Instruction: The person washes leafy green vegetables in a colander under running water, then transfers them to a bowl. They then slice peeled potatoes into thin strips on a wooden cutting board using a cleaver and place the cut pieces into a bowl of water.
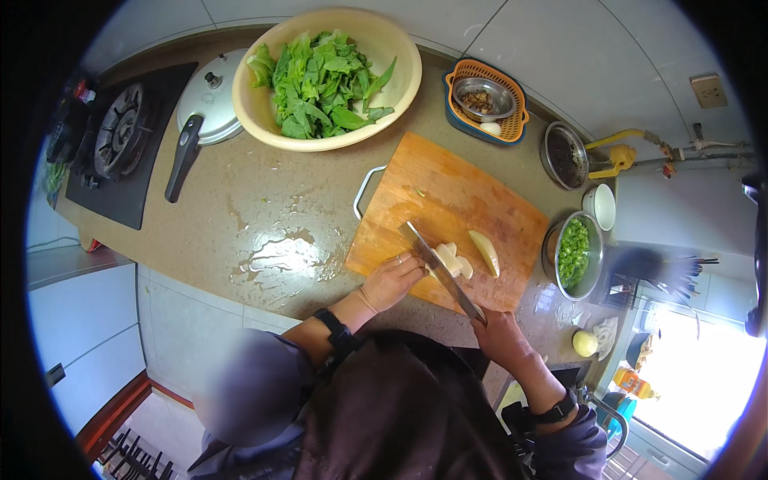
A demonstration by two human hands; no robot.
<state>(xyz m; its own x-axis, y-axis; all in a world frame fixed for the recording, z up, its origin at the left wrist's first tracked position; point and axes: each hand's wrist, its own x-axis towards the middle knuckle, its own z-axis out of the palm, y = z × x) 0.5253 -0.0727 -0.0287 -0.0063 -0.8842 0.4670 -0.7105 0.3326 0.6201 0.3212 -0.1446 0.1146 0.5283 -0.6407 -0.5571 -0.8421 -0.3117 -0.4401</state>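
My right hand grips the handle of a kitchen knife, whose long blade slants across a wooden cutting board. Pale vegetable slices, possibly potato, lie overlapping against the blade's right side. On the blade's left, my left hand has bent fingertips pressed on a pale vegetable piece, mostly hidden under them. A larger pale wedge rests apart on the right of the board. The board has a metal handle on its left edge, and its surface looks wet in patches.
A large cream basin of leafy greens stands behind the board, beside a pressure-cooker lid and gas stove. Rightward are an orange basket, metal bowl, white bowl and bowl of chopped greens. Water puddles lie left.
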